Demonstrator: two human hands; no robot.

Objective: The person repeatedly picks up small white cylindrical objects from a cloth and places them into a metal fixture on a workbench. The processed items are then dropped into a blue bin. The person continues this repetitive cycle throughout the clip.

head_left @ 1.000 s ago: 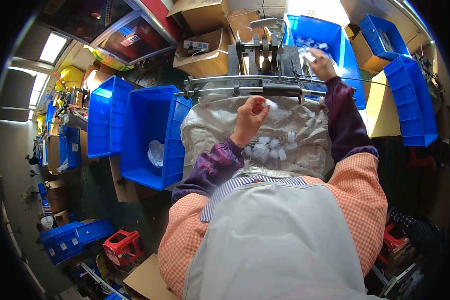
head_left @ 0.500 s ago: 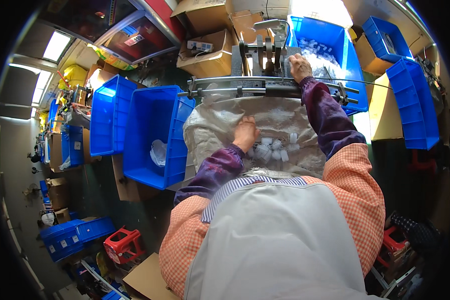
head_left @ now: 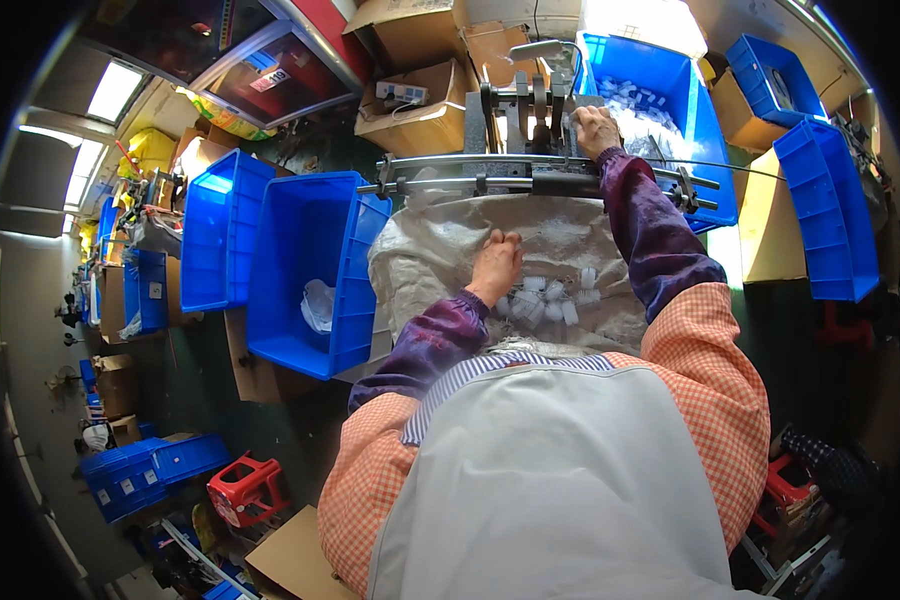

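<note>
My left hand point(head_left: 497, 270) hovers over or rests on a grey-beige cloth point(head_left: 420, 250), its fingers curled; what they hold, if anything, is hidden. Just right of it lies a small heap of translucent white ribbed plastic pieces point(head_left: 542, 298). Farther off, my right hand point(head_left: 596, 131) is closed at the right side of a dark metal machine point(head_left: 515, 125), and the thing under its fingers cannot be made out. Two metal rods point(head_left: 450, 170) run across the machine's front, between my hands.
A blue bin point(head_left: 660, 90) with many clear pieces stands beyond my right hand. On the left, another blue bin point(head_left: 300, 260) contains a white bag point(head_left: 318, 305). Cardboard boxes point(head_left: 415, 105) sit behind the machine, and a red stool point(head_left: 247, 490) stands on the floor at lower left.
My right hand has shifted very slightly left at the machine. The left hand has edged a little to the right, fingertips slightly farther away. The white pieces look almost the same.
</note>
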